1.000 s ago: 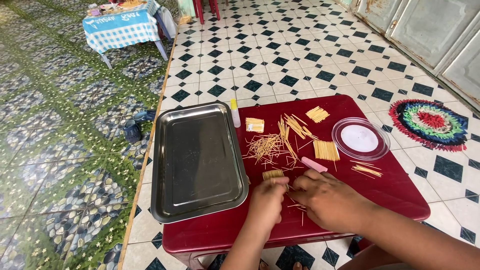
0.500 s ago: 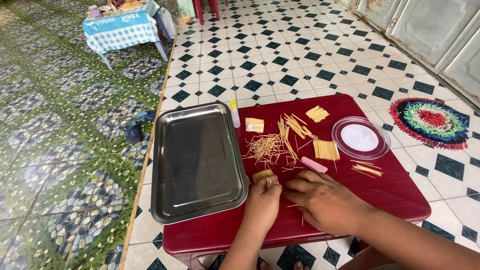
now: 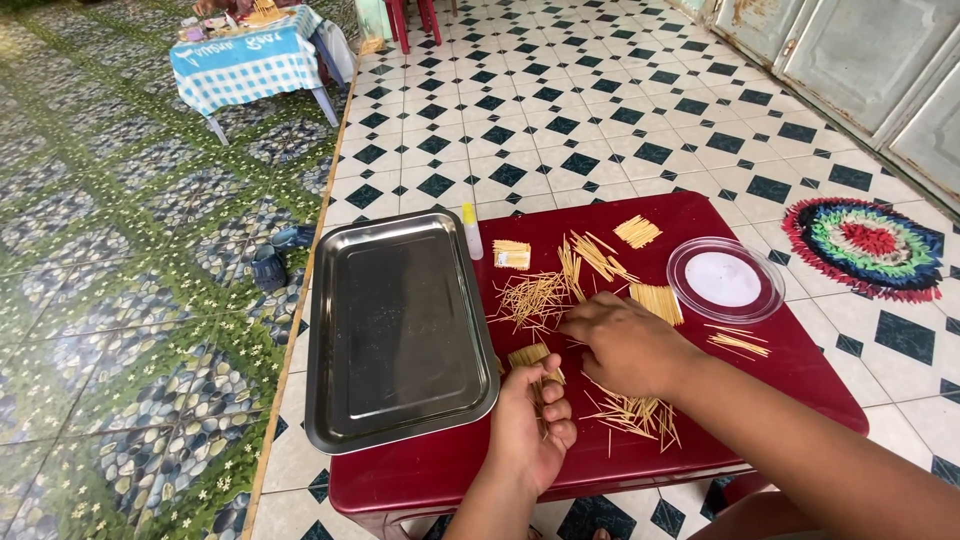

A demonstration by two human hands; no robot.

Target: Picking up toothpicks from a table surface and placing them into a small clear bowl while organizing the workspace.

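The right hand [image 3: 625, 345] hides its fingers and the sticks [image 3: 535, 300] beneath.

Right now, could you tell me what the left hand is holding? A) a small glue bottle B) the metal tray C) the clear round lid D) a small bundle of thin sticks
D: the left hand grips a small bundle of thin sticks beside the metal tray.

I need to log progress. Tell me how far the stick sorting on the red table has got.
Done: several neat stick bundles lie on the red table. In hand: the left hand holds a small bundle, while the right hand reaches into a loose pile. Left: that pile and the scattered sticks are unsorted, and nothing lies in the steel tray.
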